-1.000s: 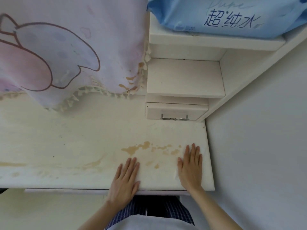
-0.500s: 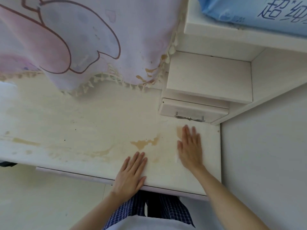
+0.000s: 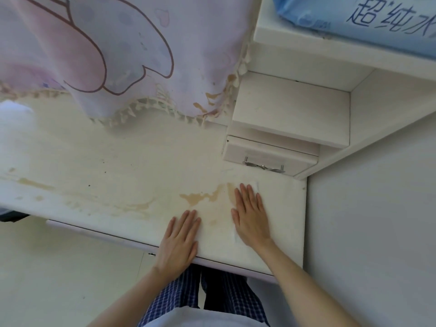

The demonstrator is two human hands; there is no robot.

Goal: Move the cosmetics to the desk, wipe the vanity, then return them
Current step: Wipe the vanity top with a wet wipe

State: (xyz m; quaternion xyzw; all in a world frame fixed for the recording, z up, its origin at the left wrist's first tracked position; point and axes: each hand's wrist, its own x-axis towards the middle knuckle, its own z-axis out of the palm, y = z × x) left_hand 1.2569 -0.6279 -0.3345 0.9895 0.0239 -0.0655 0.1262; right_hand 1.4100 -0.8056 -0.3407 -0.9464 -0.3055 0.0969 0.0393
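On the stained vanity (image 3: 122, 166), right hand (image 3: 251, 218) presses a white wipe (image 3: 236, 234) flat, fingers straight; left hand (image 3: 180, 241) rests flat, fingers straight, near the front edge.

Both hands flat, fingers straight: left (image 3: 179, 239), right (image 3: 250, 217), palms down.

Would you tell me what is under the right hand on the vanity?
A thin white wipe shows past the flat right hand, pressed on the vanity. The hand hides the rest.
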